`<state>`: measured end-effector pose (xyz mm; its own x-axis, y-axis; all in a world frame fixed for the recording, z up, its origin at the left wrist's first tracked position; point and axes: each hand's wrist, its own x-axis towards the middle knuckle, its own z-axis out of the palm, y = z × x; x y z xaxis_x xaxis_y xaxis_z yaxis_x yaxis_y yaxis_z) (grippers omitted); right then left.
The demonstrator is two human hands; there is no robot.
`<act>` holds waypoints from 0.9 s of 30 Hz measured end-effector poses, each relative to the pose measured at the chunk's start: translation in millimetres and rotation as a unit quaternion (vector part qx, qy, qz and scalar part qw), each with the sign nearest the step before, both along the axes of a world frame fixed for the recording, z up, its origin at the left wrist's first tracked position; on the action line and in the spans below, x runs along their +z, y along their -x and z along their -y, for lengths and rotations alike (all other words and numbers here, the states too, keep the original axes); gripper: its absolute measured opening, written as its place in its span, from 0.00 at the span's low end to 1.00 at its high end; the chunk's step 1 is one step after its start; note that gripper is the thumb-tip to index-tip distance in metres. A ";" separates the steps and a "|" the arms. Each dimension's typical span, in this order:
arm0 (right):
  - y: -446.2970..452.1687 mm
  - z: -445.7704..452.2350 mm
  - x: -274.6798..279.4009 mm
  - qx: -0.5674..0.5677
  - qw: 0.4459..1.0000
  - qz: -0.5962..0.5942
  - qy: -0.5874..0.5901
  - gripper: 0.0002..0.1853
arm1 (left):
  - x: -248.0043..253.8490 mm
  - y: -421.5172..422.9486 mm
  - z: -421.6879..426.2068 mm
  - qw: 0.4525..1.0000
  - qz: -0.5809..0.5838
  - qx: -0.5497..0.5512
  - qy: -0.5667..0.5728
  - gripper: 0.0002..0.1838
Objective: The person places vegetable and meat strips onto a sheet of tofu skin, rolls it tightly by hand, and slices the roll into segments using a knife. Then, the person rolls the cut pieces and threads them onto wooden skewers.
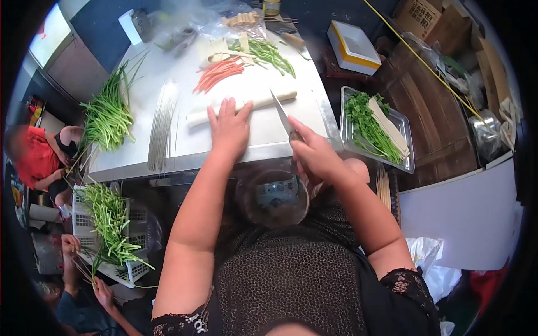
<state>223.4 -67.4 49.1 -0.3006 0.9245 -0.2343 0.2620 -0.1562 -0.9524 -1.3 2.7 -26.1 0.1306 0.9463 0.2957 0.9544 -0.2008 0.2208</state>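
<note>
A long pale roll, apparently of tofu skin [274,99], lies slantwise across the white metal-edged table. On it rests my left hand [231,127], fingers spread and pressing it down. My right hand [314,148] is closed around the handle of a knife [281,110], whose pointed blade is angled up beside the roll's right part. Behind the roll sit a pile of orange-red strips [219,74], cut green peppers [272,55] and several pale folded sheets [227,55]. Thin metal skewers [162,126] lie in a bundle left of my left hand.
Long green stalks [109,112] hang over the table's left edge. Below, a white basket [137,271] holds cut stalks, with another person's hands [103,294] beside it. A clear tray [412,162] of coriander and pale sheets stands right. A person in red [42,157] sits far left.
</note>
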 end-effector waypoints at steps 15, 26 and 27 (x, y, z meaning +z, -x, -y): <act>10.7 -29.0 -19.3 0.008 1.000 -0.008 0.029 0.36 | -3.9 1.6 -0.5 0.999 0.006 0.001 -0.039 0.26; 15.9 -38.3 0.1 0.023 0.998 0.060 0.024 0.36 | -6.7 -47.9 -39.9 0.972 0.188 -0.124 -0.062 0.25; 16.1 -40.3 0.7 0.027 0.997 0.066 0.029 0.36 | -7.2 -54.9 -41.5 0.975 0.178 -0.106 -0.076 0.23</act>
